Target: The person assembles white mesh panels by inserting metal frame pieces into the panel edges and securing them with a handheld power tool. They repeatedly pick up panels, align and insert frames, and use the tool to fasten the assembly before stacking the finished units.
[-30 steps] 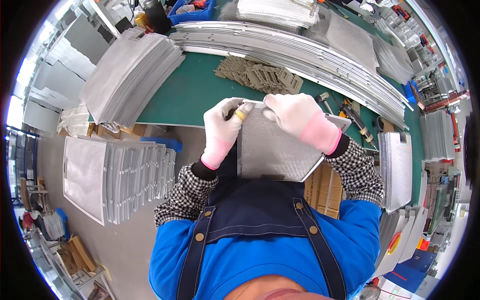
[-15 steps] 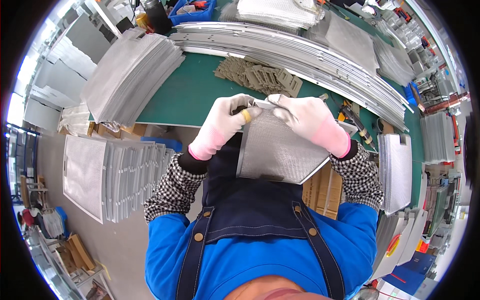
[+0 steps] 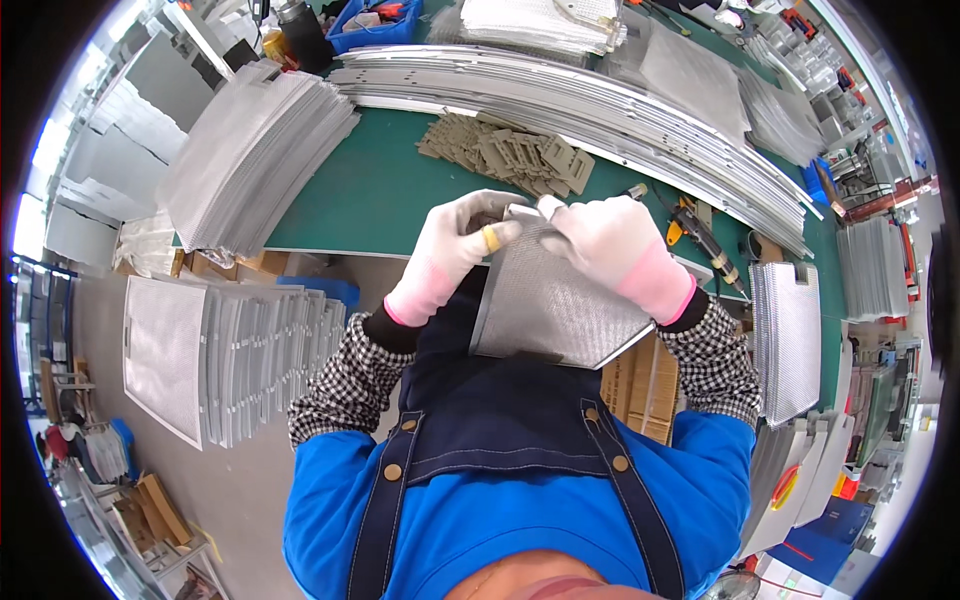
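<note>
Near our chest, we grip the silver rectangular mesh filter panel (image 3: pixel 555 305) at its far edge, left hand (image 3: pixel 450 250) and right hand (image 3: pixel 610 245) both pinching it over the green bench (image 3: pixel 370 190).

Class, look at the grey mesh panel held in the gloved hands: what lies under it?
Under the mesh panel show the dark blue apron and, at its right, brown cardboard. Both hands, left and right, grip its top edge. Whatever lies directly beneath is covered.

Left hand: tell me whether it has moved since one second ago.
Yes. The left hand has shifted leftward and up along the mesh panel's top edge, judged against the green bench.
</note>
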{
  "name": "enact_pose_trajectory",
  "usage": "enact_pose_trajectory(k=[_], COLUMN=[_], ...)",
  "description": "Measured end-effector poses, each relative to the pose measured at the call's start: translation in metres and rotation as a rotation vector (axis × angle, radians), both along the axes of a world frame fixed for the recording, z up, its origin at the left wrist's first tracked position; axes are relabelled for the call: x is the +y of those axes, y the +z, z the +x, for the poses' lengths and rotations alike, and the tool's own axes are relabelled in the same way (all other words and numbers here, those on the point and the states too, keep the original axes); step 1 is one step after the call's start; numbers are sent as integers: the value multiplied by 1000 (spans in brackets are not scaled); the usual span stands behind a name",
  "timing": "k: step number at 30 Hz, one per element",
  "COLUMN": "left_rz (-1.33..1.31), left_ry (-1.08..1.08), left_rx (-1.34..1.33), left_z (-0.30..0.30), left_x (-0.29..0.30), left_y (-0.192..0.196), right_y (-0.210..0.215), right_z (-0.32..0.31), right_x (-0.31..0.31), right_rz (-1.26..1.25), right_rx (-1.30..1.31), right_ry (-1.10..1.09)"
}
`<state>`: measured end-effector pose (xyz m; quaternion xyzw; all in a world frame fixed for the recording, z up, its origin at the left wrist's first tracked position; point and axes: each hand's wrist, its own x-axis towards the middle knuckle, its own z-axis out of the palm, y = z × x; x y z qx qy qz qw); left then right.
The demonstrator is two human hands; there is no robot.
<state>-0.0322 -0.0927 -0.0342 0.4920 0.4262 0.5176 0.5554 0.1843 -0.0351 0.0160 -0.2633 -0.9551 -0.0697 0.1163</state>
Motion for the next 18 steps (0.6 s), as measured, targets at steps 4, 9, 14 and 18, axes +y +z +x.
enact_pose_trajectory(k=[4, 9, 14, 18], left_rz=[108, 79, 120, 96], left_ry=[136, 198, 183, 126], left_rx=[190, 384, 388, 203], left_z=[5, 6, 14, 30], left_x=[-4, 4, 9, 3], left_y=[-4, 7, 1, -26], right_y=[-4, 3, 0, 4], right_z=[3, 0, 7, 24], right_x=[5, 7, 4, 1], right_rz=[-56, -103, -190, -388], right_rx=[87, 105, 188, 52], right_ry=[2, 17, 46, -130])
